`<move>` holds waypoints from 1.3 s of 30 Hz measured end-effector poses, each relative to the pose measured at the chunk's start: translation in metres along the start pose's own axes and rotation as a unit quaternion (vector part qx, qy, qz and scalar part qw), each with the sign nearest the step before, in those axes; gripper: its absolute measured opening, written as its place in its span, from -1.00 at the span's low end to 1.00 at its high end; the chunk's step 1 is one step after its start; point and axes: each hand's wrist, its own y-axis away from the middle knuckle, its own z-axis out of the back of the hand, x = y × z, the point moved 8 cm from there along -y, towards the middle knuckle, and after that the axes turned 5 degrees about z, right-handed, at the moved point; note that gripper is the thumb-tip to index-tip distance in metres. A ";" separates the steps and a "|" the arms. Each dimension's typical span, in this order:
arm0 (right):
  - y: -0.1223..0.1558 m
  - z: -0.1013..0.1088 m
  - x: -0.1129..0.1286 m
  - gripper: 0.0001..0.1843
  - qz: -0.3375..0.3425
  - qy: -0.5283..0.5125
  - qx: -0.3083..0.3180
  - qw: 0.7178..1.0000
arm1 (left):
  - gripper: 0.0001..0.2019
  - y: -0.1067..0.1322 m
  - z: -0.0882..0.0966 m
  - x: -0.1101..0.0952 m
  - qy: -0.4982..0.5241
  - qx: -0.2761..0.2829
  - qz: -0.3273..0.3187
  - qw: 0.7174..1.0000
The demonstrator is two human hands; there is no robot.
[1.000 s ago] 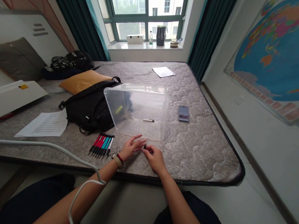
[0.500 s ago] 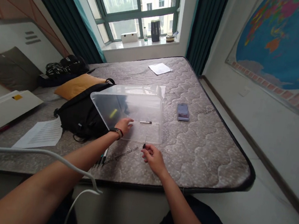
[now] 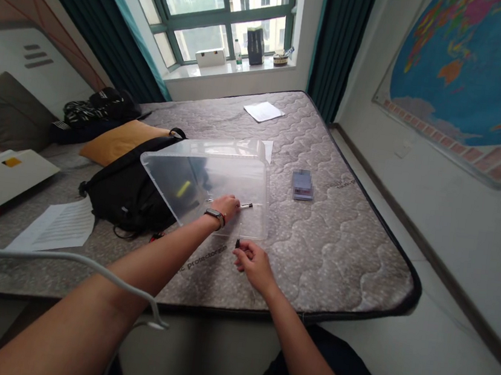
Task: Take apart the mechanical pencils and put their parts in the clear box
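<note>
— Right hand (image 3: 252,262): gripping what?
— One small black piece (image 3: 237,244), pinched between thumb and fingers, just beside the near edge of a clear plastic box (image 3: 236,151). Above the piece, one thin pale line (too fine to identify).
— Left hand (image 3: 228,208)?
— Palm down, within the outline of the box, at one end of a dark-ended white pen (image 3: 247,206). Closed on the pen or merely laid against it: cannot tell (fingertips hidden).
— On the left wrist?
— One dark wristband (image 3: 217,214), one red band beside it.
— Farther out, on the patterned mattress (image 3: 341,265)?
— To the right of the box, one blurred blue-grey item (image 3: 302,185), well apart. Beyond the box, one white sheet (image 3: 264,112). To the left, one black backpack (image 3: 124,196), one yellow pillow (image 3: 114,139) behind it, one printed page (image 3: 54,228) in front. Near the left forearm, something red (image 3: 156,237), mostly hidden.
— Across the foreground?
— One pale cable (image 3: 86,259), crossing over the left forearm.
— On the right-hand wall?
— One world map (image 3: 464,86), mostly blue.
</note>
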 end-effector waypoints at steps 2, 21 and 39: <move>0.000 0.000 0.000 -0.70 0.000 0.000 -0.001 1.000 | -0.86 0.000 0.001 0.004 0.029 -0.001 0.018 0.999; 0.006 -0.003 0.003 -0.74 0.037 0.055 -0.003 0.998 | -0.86 0.116 -0.008 -0.012 0.710 0.148 0.208 0.656; 0.008 0.001 0.007 -0.78 0.049 0.082 -0.042 0.994 | -0.70 0.177 -0.025 0.066 0.415 0.096 0.280 0.860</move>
